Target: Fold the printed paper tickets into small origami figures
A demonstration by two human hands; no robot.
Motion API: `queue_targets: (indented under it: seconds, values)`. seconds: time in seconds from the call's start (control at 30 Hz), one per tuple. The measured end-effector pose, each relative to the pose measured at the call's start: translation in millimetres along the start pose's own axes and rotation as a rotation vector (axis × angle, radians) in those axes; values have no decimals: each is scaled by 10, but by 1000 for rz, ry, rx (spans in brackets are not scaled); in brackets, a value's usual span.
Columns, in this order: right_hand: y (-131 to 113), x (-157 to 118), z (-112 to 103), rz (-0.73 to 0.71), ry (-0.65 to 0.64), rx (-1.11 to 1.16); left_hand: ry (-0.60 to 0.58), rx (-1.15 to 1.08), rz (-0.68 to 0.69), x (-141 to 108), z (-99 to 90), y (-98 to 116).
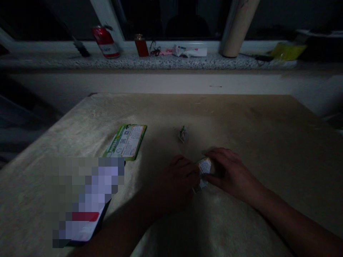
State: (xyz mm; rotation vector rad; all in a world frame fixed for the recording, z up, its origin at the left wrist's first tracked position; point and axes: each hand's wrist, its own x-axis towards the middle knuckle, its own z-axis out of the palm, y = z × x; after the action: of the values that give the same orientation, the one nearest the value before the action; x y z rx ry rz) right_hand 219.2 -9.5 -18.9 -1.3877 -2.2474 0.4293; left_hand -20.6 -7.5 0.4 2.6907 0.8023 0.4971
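Note:
Near the middle of the table, a small printed packet [205, 167] with a white text panel and a coloured edge lies between my two hands. My left hand [179, 176] is closed at its left side, fingers bent and in dark shadow. From the right, my right hand [232, 171] grips it, the thumb at its near edge and the fingers curved round the far side. My hands cover part of the packet. A small crumpled piece of printed wrapper [183, 134] sits on the table just beyond them.
A flat green printed packet [131, 141] lies to the left, beside a lit phone [88, 228] with its screen partly blurred out. Along the granite windowsill [160, 64] stand a red can [105, 41], a red jar [141, 46], a crumpled tube [190, 51] and a cardboard roll [238, 30].

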Motion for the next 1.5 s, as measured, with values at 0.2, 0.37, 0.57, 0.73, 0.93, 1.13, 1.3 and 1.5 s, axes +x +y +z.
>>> queue_targets:
  seconds: [0.2, 0.37, 0.57, 0.73, 0.93, 1.13, 1.3, 1.5]
  values:
    - [-30, -33, -11, 2, -24, -76, -96, -34, -41, -28, -44, 55]
    - [-38, -36, 8, 37, -19, -93, -107, -26, -51, -51, -40, 55]
    - [-25, -24, 28, 92, -21, -68, -109, 15, -54, -67, -36, 84]
    - [-27, -32, 29, 98, -15, -46, -106, 19, -56, -67, -30, 105]
    - [-5, -14, 55, 124, 15, -33, -105, -6, -34, -79, -20, 102]
    - [112, 82, 45, 186, 90, -48, -102, 20, -10, -90, -7, 126]
    - [186, 121, 33, 204, 152, -54, -126, 37, 58, -98, 17, 179]
    - [60, 39, 57, 169, 91, -46, -156, 71, 39, -85, 29, 251]
